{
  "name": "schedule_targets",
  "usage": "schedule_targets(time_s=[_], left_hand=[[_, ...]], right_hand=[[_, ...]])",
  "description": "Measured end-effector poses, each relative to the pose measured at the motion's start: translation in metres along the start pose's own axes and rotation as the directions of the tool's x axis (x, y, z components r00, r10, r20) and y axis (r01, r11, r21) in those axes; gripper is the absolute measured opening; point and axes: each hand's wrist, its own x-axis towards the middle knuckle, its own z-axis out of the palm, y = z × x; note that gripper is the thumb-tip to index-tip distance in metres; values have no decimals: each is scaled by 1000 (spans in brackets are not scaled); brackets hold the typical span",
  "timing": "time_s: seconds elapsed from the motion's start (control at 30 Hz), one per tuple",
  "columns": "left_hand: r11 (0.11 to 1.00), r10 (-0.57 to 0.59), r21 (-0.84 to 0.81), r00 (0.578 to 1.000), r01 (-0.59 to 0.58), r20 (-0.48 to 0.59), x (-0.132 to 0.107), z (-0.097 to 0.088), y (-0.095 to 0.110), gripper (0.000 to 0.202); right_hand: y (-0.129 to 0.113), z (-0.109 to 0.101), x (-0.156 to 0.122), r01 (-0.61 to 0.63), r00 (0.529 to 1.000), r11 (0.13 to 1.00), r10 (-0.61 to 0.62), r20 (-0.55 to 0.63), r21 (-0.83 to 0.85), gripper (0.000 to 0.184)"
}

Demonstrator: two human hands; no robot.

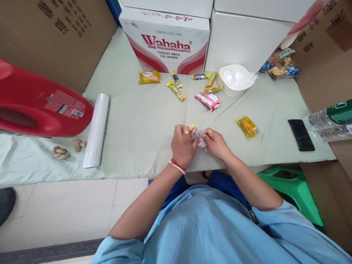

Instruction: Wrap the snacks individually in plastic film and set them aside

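Near the front edge of the table, my left hand (182, 146) is closed on a crinkled clear plastic wrapper (202, 141) with pinkish-white print or contents. Small yellow pieces (191, 127) show at its fingertips; I cannot make out what they are. My right hand (216, 143) pinches the other side of the wrapper between thumb and fingers. To the right lies a yellow-wrapped snack (248, 127). Beyond my hands are a pink and white packet (207, 99) and a yellow snack stick (176, 91).
A white bowl (232, 88) holding clear plastic stands before white cartons (170, 40). At left are a red jug (41, 102), a white roll (96, 130) and several brown nuts or stones (61, 153). A black phone (301, 135) and bottles (334, 117) lie at right.
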Motion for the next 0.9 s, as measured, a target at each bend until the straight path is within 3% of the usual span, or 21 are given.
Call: schedule_targets(time_s=[0.07, 0.17, 0.23, 0.37, 0.4, 0.43, 0.5, 0.53, 0.57, 0.6, 0.63, 0.7, 0.77, 0.9], left_hand=[[980, 197, 1, 979, -197, -58, -10, 10, 2, 11], [912, 409, -12, 910, -411, -62, -15, 19, -7, 18], [859, 510, -51, 860, -509, -1, -15, 19, -16, 21], [740, 654, -280, 752, -612, 82, -22, 8, -28, 32], [732, 641, -352, 765, -584, 63, -26, 4, -29, 33], [748, 579, -415, 815, -518, 27, -29, 1, -30, 31], [797, 289, -542, 956, -267, -48, -35, -2, -29, 26], [777, 88, -622, 995, -94, -41, -37, -3, -28, 28], [705, -94, -705, 995, 77, 15, -37, -3, -26, 34], [591, -215, -776, 970, 222, 113, -36, -2, -24, 41], [466, -265, -822, 938, 328, 224, -34, -2, -22, 48], [290, -246, -852, 894, 436, 374, -29, -1, -18, 57], [245, -223, -861, 890, 445, 397, -24, -2, -13, 62], [328, -180, -833, 895, 447, 409, -18, -5, -4, 65]], right_hand=[[3, 7, -6, -68, 996, 943, 81, -27, 327, 24], [7, 13, -16, -236, 969, 713, 225, 102, 660, 44], [10, 14, -23, -326, 942, 611, 275, 193, 721, 50], [12, 15, -29, -285, 954, 621, 256, 155, 730, 45], [12, 14, -29, -249, 963, 627, 244, 117, 739, 46], [12, 14, -28, -209, 970, 627, 232, 76, 750, 48], [11, 13, -27, -126, 979, 623, 205, -6, 772, 51], [10, 12, -27, -93, 981, 623, 189, -33, 777, 52], [9, 12, -26, -74, 984, 626, 173, -45, 776, 52], [8, 13, -27, -66, 987, 637, 154, -43, 768, 53], [7, 14, -27, -63, 991, 657, 133, -34, 751, 54], [4, 16, -29, -41, 996, 727, 82, -27, 686, 58], [3, 18, -30, -4, 999, 806, 29, -33, 592, 60], [4, 9, -33, -12, 999, 889, -8, 41, 459, 61]])
